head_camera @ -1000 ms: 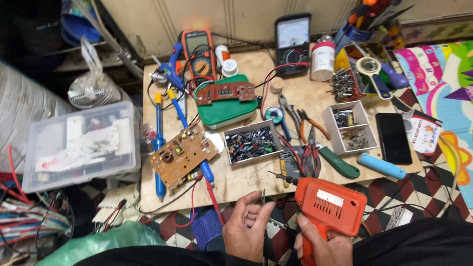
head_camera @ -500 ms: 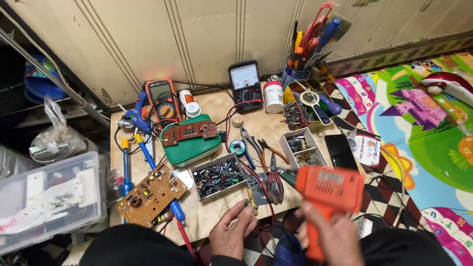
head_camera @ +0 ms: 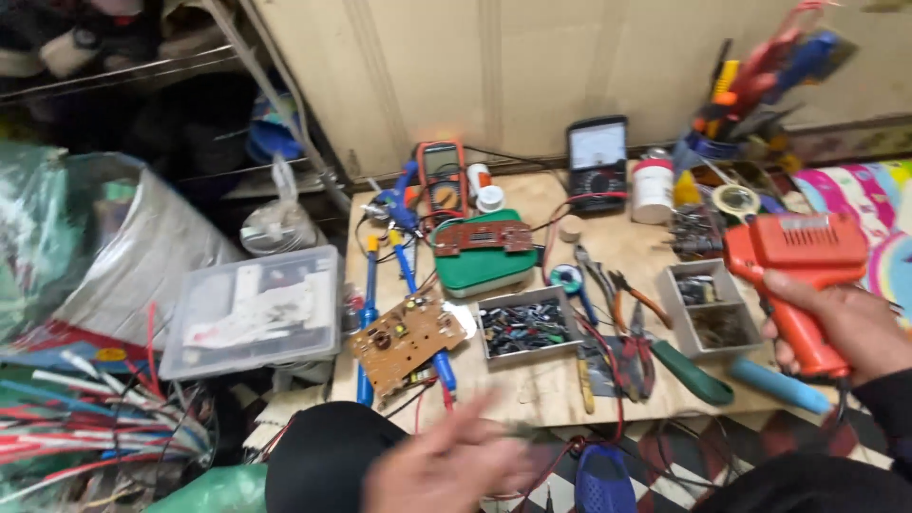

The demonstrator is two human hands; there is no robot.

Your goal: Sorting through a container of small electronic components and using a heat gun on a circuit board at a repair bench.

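Right hand (head_camera: pixel 841 323), fingers closed on the grip of an orange soldering gun (head_camera: pixel 798 261), raised over the cluttered surface (head_camera: pixel 532 399); left hand (head_camera: pixel 446 465) blurred, fingers apparently open, near a brown circuit board (head_camera: pixel 408 340).

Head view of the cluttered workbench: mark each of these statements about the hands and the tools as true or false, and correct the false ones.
1. The right hand grips an orange pistol-shaped tool. True.
2. The left hand holds the brown circuit board. False: the board lies on the wooden board, and the blurred left hand is low in the picture, apart from it.
3. A small open tray of dark components sits right of the brown circuit board. True.
4. The clear plastic box stands on the wooden board. False: it sits left of it, off its edge.
5. A black analogue meter leans at the back, by the wall. True.
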